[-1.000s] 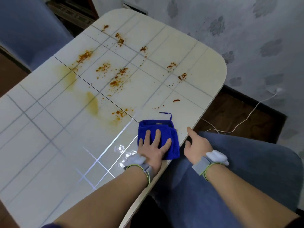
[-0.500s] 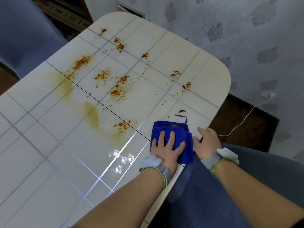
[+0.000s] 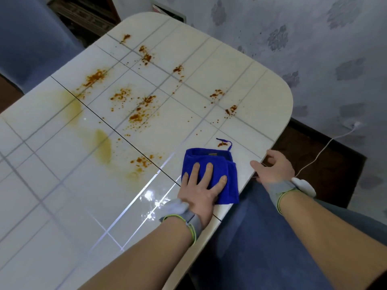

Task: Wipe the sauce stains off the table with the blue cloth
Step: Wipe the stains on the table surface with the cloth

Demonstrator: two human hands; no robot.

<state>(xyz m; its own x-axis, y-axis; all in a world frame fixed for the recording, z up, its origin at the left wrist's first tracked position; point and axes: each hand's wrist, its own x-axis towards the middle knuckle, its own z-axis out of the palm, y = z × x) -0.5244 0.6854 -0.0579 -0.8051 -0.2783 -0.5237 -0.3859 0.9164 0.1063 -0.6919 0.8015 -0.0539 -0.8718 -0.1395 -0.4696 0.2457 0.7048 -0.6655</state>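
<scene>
A folded blue cloth [image 3: 217, 164] lies on the white tiled table [image 3: 62, 195] near its right edge. My left hand [image 3: 201, 187] presses flat on the cloth with fingers spread and straight. My right hand [image 3: 274, 166] grips the table's right edge, thumb on top and fingers curled over the rim. Orange-brown sauce stains [image 3: 138, 114] are scattered across the far half of the table, one small spot [image 3: 221, 144] sits just beyond the cloth beside its loop, and another patch [image 3: 142, 161] lies to the cloth's left. A yellowish smear [image 3: 102, 143] runs across the middle.
A patterned wall [image 3: 314, 49] stands close behind the table's far right. A white cable [image 3: 320, 149] runs over the dark floor to the right. A blue upholstered seat [image 3: 31, 38] is at the far left. My blue-trousered legs [image 3: 261, 237] sit under the near edge.
My left hand has slid the cloth forward toward the small spot near the right edge. My right hand moved from resting beside the cloth to gripping the table's edge.
</scene>
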